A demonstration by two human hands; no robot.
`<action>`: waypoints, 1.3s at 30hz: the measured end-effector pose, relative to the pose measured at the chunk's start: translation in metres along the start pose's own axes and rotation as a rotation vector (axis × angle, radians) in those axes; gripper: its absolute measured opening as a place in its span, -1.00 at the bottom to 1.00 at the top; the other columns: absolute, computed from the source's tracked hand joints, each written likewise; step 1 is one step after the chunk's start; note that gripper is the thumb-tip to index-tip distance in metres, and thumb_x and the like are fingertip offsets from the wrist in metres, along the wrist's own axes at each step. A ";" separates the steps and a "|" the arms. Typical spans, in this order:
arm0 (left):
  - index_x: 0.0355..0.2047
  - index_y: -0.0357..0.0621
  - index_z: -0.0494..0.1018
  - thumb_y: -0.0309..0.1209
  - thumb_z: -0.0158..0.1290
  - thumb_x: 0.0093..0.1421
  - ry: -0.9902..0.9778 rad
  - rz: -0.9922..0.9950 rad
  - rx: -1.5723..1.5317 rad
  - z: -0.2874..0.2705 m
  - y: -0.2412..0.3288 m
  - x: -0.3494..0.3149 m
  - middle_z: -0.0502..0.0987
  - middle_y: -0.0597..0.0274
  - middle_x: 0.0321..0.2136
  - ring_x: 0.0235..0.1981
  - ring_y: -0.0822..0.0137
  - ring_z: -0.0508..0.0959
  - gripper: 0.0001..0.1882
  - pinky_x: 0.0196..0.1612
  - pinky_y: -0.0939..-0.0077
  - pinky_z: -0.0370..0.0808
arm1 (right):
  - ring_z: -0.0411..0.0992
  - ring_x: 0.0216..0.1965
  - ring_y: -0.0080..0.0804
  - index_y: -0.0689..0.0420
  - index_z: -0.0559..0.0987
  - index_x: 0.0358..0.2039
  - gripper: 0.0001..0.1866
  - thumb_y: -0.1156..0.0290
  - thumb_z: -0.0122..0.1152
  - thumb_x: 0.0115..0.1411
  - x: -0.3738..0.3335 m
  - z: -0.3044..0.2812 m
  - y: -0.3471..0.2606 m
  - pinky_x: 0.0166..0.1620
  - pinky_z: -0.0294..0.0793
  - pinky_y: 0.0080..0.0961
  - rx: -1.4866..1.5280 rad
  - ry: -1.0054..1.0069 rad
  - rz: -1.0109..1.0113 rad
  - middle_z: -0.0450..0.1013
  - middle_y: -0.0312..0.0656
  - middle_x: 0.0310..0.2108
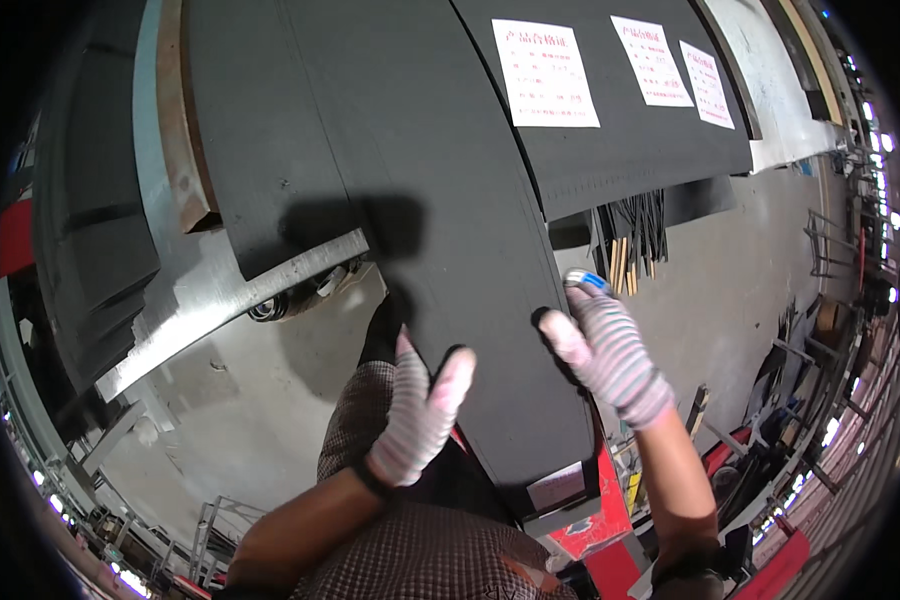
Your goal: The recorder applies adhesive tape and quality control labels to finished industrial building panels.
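Note:
A long black sheet (470,260) runs away from my body, between my two hands. Both hands wear striped knit gloves, light at the fingertips. My left hand (417,415) lies along the sheet's left edge, its fingers stretched forward and the thumb apart over the sheet. On the opposite edge, my right hand (610,355) has its thumb over the surface and its fingers reaching forward along the side. A small blue and white band (592,282) shows at its fingertips; whether it is wrapped on or held is unclear. A paper label (557,486) lies at the sheet's near end.
More black sheets (630,160) lie at the far right, bearing white papers with red print (547,75). A metal plate edge (300,265) and a rusty bar (183,130) are left. Black strips (635,230) hang beyond my right hand. A red stand (595,515) is near me.

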State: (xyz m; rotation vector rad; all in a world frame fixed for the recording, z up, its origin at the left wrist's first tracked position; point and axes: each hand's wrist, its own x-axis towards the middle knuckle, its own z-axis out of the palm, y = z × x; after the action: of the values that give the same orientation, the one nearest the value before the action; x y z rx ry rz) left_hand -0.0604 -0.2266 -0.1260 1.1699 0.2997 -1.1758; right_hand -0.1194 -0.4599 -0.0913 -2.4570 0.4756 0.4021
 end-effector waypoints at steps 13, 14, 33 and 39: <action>-0.43 -0.18 0.58 -0.40 0.32 0.11 -0.028 0.025 0.279 -0.045 0.048 -0.098 0.60 0.28 -0.47 -0.44 0.47 0.58 -0.85 -0.31 0.54 0.54 | 0.44 0.07 -0.32 0.06 0.63 -0.11 -0.68 0.13 0.22 0.26 -0.023 -0.102 -0.078 0.06 0.46 -0.35 -0.154 -0.225 -0.449 0.37 -0.10 0.16; -0.46 -0.21 0.57 -0.42 0.31 0.13 0.042 0.094 0.363 -0.068 0.042 -0.091 0.60 0.26 -0.48 -0.43 0.46 0.59 -0.85 -0.29 0.55 0.55 | 0.41 0.11 -0.37 0.05 0.69 -0.19 -0.70 0.11 0.28 0.24 -0.021 -0.101 -0.075 0.06 0.46 -0.37 -0.095 -0.237 -0.404 0.32 -0.13 0.24; -0.07 -0.20 0.51 -0.47 0.00 0.31 -0.369 0.313 0.187 -0.128 -0.061 0.086 0.52 0.09 -0.06 -0.05 0.22 0.55 -0.78 0.00 0.37 0.50 | 0.16 0.18 0.40 0.01 0.42 0.18 -0.13 -0.11 0.33 -0.16 -0.024 0.055 -0.093 0.16 -0.02 0.51 -0.234 0.259 0.110 0.20 0.31 0.18; -0.20 -0.14 0.36 -0.59 0.14 0.22 -0.161 0.727 0.813 -0.035 0.036 -0.028 0.46 0.22 -0.27 -0.29 0.38 0.47 -0.79 -0.11 0.52 0.44 | 0.10 0.26 0.34 0.09 0.39 0.20 -0.06 -0.07 0.42 -0.21 -0.032 0.054 -0.095 0.26 -0.13 0.44 -0.104 0.352 0.018 0.15 0.25 0.24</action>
State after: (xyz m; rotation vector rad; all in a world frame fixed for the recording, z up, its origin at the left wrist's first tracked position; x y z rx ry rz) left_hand -0.0295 -0.1850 -0.1015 1.6627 -0.7498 -0.7188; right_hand -0.1170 -0.3470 -0.0737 -2.6363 0.6349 -0.0029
